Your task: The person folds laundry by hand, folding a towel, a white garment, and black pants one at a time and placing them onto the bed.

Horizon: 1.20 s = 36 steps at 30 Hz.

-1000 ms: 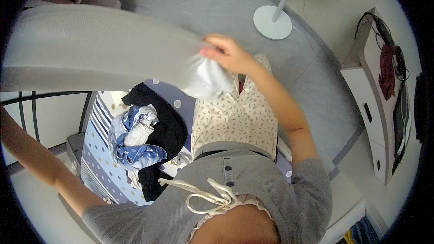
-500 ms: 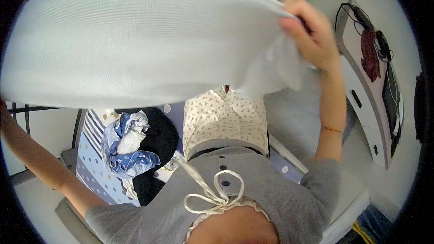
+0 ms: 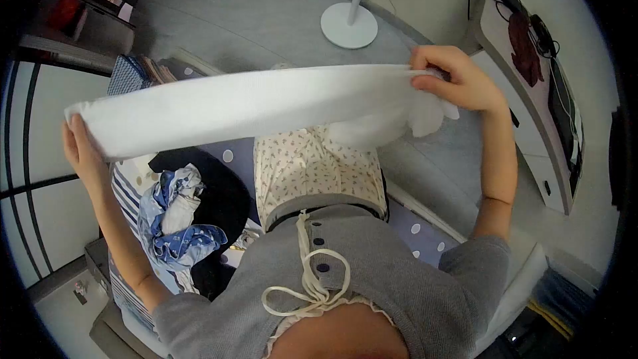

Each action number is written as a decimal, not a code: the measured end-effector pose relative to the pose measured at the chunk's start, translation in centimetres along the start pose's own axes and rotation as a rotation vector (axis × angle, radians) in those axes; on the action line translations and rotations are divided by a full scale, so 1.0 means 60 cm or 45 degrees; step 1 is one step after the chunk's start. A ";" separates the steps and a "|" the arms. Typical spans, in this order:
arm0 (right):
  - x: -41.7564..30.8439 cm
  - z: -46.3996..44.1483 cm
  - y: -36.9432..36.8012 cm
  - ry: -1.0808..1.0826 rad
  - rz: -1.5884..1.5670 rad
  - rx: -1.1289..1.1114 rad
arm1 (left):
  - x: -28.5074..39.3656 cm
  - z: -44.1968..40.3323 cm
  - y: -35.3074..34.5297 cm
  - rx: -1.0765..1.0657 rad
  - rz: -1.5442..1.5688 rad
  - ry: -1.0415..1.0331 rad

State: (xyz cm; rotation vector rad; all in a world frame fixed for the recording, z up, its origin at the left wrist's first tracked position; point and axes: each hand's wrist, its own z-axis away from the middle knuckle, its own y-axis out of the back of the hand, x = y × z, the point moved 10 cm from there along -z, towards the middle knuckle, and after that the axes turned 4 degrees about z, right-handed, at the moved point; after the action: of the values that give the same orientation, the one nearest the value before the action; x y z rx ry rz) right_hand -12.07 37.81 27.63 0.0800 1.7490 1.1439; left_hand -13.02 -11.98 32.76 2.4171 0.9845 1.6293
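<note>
A white cloth [image 3: 252, 103] is stretched in a long band in front of my body, its left end a little lower than its right. My left hand [image 3: 85, 153] grips the left end, fingers closed at the corner. At the other end my right hand [image 3: 462, 83] pinches the upper edge between thumb and fingers, and loose folds hang beneath it. Under the band, a crumpled blue and white garment [image 3: 183, 226] lies on a black garment [image 3: 229, 196] on the bed [image 3: 412, 226]. What kind of item the white cloth is cannot be made out.
Folded fabrics [image 3: 136, 74] are stacked at the bed's far left. A white stand base [image 3: 349, 25] is on the grey floor [image 3: 219, 10] ahead. To the right stands a white desk [image 3: 495, 33] with cables and a dark red cloth [image 3: 525, 50]. Folded denim [image 3: 565, 292] lies lower right.
The white cloth has come down from a wide, raised sheet to a narrow band. My left hand has come into view at its end, and my right hand is lower.
</note>
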 end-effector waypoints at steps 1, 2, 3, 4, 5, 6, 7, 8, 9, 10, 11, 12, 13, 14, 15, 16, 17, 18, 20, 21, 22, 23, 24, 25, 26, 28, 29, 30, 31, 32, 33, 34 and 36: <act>-0.011 0.006 0.006 0.030 0.049 0.017 | -0.012 0.004 0.017 0.007 0.054 0.013; -0.023 0.013 0.013 0.058 0.099 0.032 | -0.020 0.009 0.027 0.015 0.110 0.028; -0.034 0.021 0.014 0.053 0.076 -0.011 | 0.031 0.032 0.010 0.124 0.107 0.053; -0.046 0.032 0.018 0.047 0.053 -0.054 | 0.027 0.035 0.025 0.162 0.180 0.074; -0.057 0.041 0.024 0.040 0.028 -0.096 | 0.026 0.040 0.037 0.134 0.204 0.109; -0.066 0.049 0.026 0.031 -0.034 -0.182 | 0.026 0.048 0.048 0.106 0.227 0.145; -0.077 0.056 0.030 0.023 -0.098 -0.266 | 0.035 0.057 0.059 0.157 0.181 0.133; -0.086 0.061 0.031 0.014 -0.162 -0.349 | 0.028 0.060 0.066 0.152 0.156 0.251; -0.098 0.055 0.031 0.061 -0.154 -0.417 | 0.020 0.060 0.066 0.161 0.131 0.283; -0.086 0.042 0.028 0.054 -0.088 -0.409 | 0.010 0.058 0.069 0.172 0.105 0.314; -0.066 0.025 0.020 0.048 -0.020 -0.402 | -0.014 0.054 0.055 0.065 0.016 0.331; -0.043 0.004 0.009 0.046 0.047 -0.394 | -0.051 0.050 0.036 -0.040 -0.075 0.346; -0.016 -0.024 -0.014 0.025 0.137 -0.451 | -0.103 0.046 0.026 0.005 -0.328 0.452; 0.020 -0.057 -0.042 0.006 0.227 -0.507 | -0.137 0.043 -0.024 -0.134 -0.381 0.505; 0.074 -0.085 -0.087 -0.043 0.231 -0.613 | -0.207 0.045 -0.055 -0.229 -0.373 0.574; 0.130 -0.108 -0.134 -0.202 0.165 -0.677 | -0.308 0.036 -0.083 -0.370 -0.299 0.558; 0.204 -0.134 -0.196 -0.154 0.044 -0.694 | -0.340 0.043 -0.115 -0.351 -0.417 0.430; 0.252 -0.151 -0.246 -0.250 0.120 -0.784 | -0.412 0.056 -0.146 -0.385 -0.428 0.563; 0.339 -0.180 -0.335 -0.346 0.285 -0.821 | -0.497 0.085 -0.201 -0.539 -0.443 0.578; 0.389 -0.198 -0.375 -0.348 0.383 -0.758 | -0.527 0.102 -0.221 -0.533 -0.428 0.603; 0.418 -0.214 -0.393 -0.351 0.475 -0.696 | -0.545 0.114 -0.250 -0.471 -0.207 0.498; 0.427 -0.219 -0.400 -0.381 0.466 -0.673 | -0.530 0.121 -0.257 -0.407 -0.270 0.476; 0.435 -0.222 -0.403 -0.414 0.463 -0.646 | -0.518 0.123 -0.262 -0.341 -0.326 0.448; 0.443 -0.222 -0.405 -0.452 0.459 -0.623 | -0.535 0.130 -0.269 -0.427 -0.428 0.481; 0.443 -0.221 -0.409 -0.434 0.467 -0.646 | -0.560 0.136 -0.271 -0.516 -0.528 0.511; 0.437 -0.222 -0.399 -0.400 0.490 -0.684 | -0.598 0.145 -0.273 -0.521 -0.589 0.413; 0.434 -0.218 -0.384 -0.433 0.506 -0.688 | -0.610 0.157 -0.269 -0.438 -0.551 0.295; 0.431 -0.214 -0.366 -0.463 0.526 -0.689 | -0.595 0.159 -0.268 -0.349 -0.510 0.175; 0.434 -0.210 -0.353 -0.493 0.544 -0.693 | -0.611 0.164 -0.270 -0.404 -0.504 0.278; 0.454 -0.206 -0.325 -0.528 0.351 -0.396 | -0.606 0.167 -0.275 -0.458 -0.498 0.382; 0.494 -0.179 -0.298 -0.555 0.163 -0.098 | -0.608 0.172 -0.281 -0.511 -0.492 0.486; 0.525 -0.146 -0.263 -0.574 -0.026 0.199 | -0.620 0.178 -0.282 -0.525 -0.481 0.545; 0.522 -0.065 -0.229 -0.945 -0.301 0.146 | -0.651 0.188 -0.283 -0.551 -0.463 0.661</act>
State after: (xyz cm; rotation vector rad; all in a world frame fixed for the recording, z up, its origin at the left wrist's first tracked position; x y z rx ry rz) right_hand -24.67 44.09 -3.78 0.3163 1.1191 0.7072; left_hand -20.52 -16.22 -10.44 1.4754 0.9245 2.0907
